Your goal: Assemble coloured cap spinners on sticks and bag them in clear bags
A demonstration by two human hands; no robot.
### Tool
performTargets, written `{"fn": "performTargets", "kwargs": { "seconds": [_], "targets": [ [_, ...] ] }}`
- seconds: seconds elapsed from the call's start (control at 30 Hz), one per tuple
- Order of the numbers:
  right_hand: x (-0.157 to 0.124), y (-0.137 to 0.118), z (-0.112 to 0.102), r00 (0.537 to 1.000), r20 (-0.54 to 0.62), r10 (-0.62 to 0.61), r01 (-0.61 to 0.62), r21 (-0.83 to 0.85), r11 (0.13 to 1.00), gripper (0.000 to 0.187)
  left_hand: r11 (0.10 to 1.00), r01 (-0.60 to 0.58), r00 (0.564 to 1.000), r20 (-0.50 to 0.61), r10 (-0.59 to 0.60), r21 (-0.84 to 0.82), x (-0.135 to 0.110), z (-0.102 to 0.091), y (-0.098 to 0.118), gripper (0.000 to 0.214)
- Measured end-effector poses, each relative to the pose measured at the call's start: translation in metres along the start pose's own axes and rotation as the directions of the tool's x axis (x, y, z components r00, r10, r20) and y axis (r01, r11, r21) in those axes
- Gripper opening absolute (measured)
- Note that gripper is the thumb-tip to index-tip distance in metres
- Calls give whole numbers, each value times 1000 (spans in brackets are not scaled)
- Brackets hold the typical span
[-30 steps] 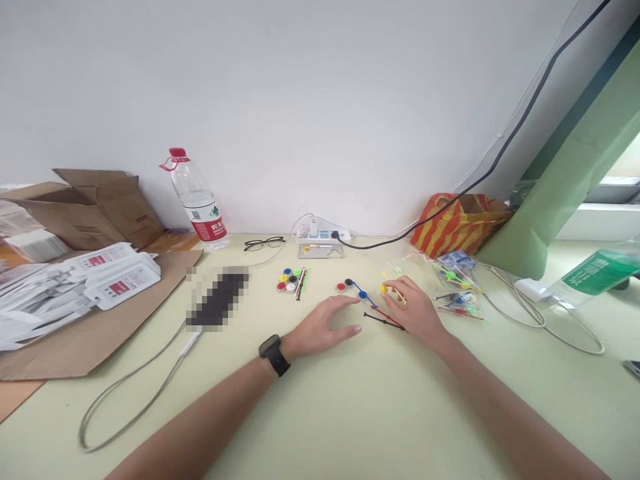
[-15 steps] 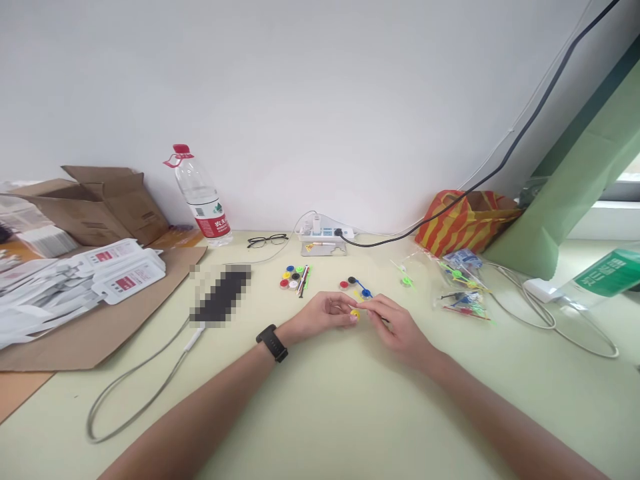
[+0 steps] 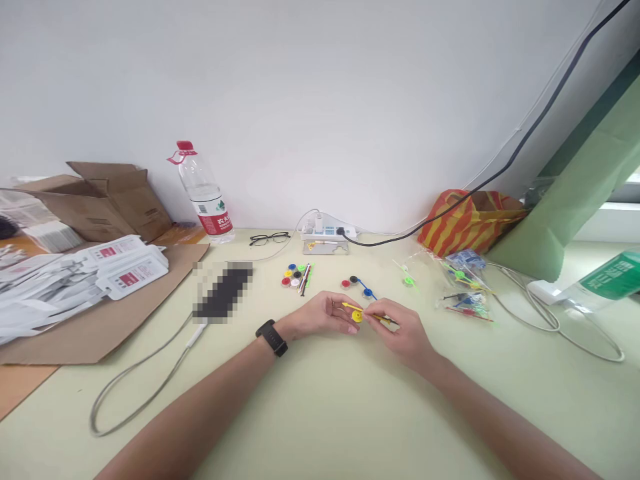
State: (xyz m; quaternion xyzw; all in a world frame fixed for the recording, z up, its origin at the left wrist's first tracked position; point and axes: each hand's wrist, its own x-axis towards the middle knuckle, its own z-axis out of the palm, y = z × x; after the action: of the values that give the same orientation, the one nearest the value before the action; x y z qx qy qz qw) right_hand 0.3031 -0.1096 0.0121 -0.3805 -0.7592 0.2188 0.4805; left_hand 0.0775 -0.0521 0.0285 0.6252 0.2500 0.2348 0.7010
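My right hand (image 3: 400, 328) pinches a thin yellow stick with an arrow-shaped tip (image 3: 350, 306); the tip points left. A yellow disc (image 3: 357, 317) sits against the stick, in front of the right fingertips. A dark thin end (image 3: 393, 322) sticks out by the right fingers, its kind unclear. My left hand (image 3: 327, 315) is curled around the disc's left side, thumb and fingers apart; contact with the disc is hard to make out. Just beyond the hands lie a blue disc on a blue stick (image 3: 367, 293), a red disc (image 3: 345, 284) and a black disc (image 3: 353, 280).
Several coloured discs (image 3: 287, 282) and thin sticks (image 3: 304, 280) lie farther left. A green spinner-like piece (image 3: 409, 281) and bagged pieces (image 3: 467, 303) are at right. Behind stand a power strip (image 3: 327, 232), glasses (image 3: 270, 238) and a water bottle (image 3: 210, 207). A charging cable (image 3: 135, 363) loops at left.
The yellow arrow tip now shows clearly between my hands. My left thumb has moved down off the disc's face, so more of the disc shows. The view has shifted slightly.
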Motion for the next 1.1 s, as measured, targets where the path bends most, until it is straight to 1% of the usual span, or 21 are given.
{"fn": "performTargets", "kwargs": {
  "seconds": [0.1, 0.2, 0.33, 0.43, 0.6, 0.7, 0.8, 0.87, 0.97, 1.1],
  "targets": [
    [-2, 6, 4, 997, 36, -75, 73, 31, 997, 12, 1000, 11, 999, 48, -10, -14, 0, 1, 2, 47],
    [-4, 10, 6, 989, 67, -133, 132, 18, 991, 15, 1000, -4, 998, 59, 3, 2, 0, 1, 2, 43],
    [-3, 7, 6, 982, 120, -149, 149, 9, 989, 18, 999, -11, 998, 59, 8, 41, 1, 0, 1, 34],
    [-2, 4, 3, 983, 151, -107, 100, 53, 994, 17, 998, -26, 999, 40, 24, 62, 2, 0, 2, 28],
    [1, 3, 1, 980, 189, 57, -84, 139, 987, 20, 999, -36, 999, 21, 35, 13, 2, 1, 3, 28],
    [2, 3, 2, 963, 217, 159, -204, 204, 957, 20, 999, -43, 999, -14, 43, -11, 2, 1, 2, 27],
    [2, 4, 1, 945, 222, 238, -298, 293, 908, 25, 998, -53, 995, -88, 52, -15, 2, 0, 0, 26],
    [2, 3, -1, 942, 209, 263, -319, 310, 896, 27, 998, -57, 988, -141, 54, -17, 2, 0, -1, 27],
    [2, 2, -2, 944, 198, 265, -315, 294, 902, 25, 998, -55, 977, -207, 50, -17, 2, 0, -2, 29],
    [4, 3, -4, 943, 178, 281, -321, 270, 908, 23, 998, -61, 967, -247, 58, -1, 4, 2, -4, 31]
  ]
}}
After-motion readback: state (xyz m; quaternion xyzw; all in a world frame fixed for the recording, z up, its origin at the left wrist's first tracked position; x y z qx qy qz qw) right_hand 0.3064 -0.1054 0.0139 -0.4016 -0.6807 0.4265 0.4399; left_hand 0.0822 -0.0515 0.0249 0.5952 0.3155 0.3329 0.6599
